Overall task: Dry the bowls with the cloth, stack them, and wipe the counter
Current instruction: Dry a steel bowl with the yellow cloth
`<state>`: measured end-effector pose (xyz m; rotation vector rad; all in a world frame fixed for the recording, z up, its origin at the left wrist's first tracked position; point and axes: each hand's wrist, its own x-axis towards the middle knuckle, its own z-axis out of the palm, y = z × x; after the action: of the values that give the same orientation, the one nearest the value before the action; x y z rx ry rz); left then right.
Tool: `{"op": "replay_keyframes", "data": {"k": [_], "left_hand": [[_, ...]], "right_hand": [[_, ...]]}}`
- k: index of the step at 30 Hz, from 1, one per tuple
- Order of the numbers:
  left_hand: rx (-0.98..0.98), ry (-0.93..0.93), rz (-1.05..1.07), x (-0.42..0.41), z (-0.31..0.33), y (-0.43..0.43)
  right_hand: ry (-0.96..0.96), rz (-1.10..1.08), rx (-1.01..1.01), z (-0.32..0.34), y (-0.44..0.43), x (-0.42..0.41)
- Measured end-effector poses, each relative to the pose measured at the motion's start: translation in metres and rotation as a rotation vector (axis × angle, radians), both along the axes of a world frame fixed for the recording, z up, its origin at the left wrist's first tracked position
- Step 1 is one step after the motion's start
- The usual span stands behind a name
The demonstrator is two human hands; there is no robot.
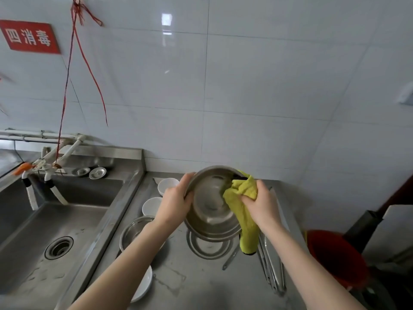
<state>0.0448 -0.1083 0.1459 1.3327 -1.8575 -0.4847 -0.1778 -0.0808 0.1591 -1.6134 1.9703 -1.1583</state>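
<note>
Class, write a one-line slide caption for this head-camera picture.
Left hand holds a steel bowl above the counter; right hand wipes inside it with a yellow cloth.

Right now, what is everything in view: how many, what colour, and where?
Held bowl: one, silver steel, tilted above the counter.
Cloth: one, yellow, at the held bowl's right rim, tail hanging.
Steel bowl: one, silver, on the counter under the left forearm.
Steel dish: one, silver, on the counter beneath the held bowl.
Small white bowls: two, white, counter's far left.
White dish: one, white, counter's near edge.
Tongs: one, silver, counter's right side.
Counter: one, steel, centre.
Sink: one, steel, left.
Bucket: one, red, right of the counter.
Sign: one, red, wall upper left.
Left hand: one, grips the held bowl's rim.
Right hand: one, grips the cloth.
</note>
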Motion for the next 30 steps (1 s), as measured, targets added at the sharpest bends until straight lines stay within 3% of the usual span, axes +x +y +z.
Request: {"op": "replay_keyframes", "data": {"k": [5, 7, 10, 13, 15, 19, 26, 30], "left_hand": [[-0.059, -0.25, -0.163, -0.01, 0.001, -0.004], [-0.091, -0.26, -0.145, -0.013, 0.004, -0.004], [-0.099, -0.072, -0.021, -0.01, 0.008, -0.003], [-0.042, -0.015, 0.0, -0.005, 0.008, 0.005], [-0.005, 0.026, -0.025, -0.005, 0.006, 0.011], [-0.015, -0.013, -0.02, -0.002, 0.003, 0.005], [-0.12, -0.449, -0.196, -0.003, 0.016, -0.014], [-0.143, -0.162, -0.067, 0.0, 0.009, -0.009]], "right_hand": [[0.364, 0.123, -0.059, 0.002, 0.008, 0.013], [0.438, 0.146, -0.088, 0.003, 0.007, 0.017], [0.279, 0.064, -0.097, 0.001, 0.004, 0.014], [-0.029, -0.079, -0.05, 0.001, 0.001, 0.004], [-0.117, -0.069, -0.022, 0.002, -0.001, 0.001], [0.113, -0.047, -0.008, 0.005, 0.001, 0.005], [0.375, 0.115, -0.138, 0.004, 0.005, 0.015], [0.229, 0.009, -0.139, -0.004, -0.001, 0.01]]}}
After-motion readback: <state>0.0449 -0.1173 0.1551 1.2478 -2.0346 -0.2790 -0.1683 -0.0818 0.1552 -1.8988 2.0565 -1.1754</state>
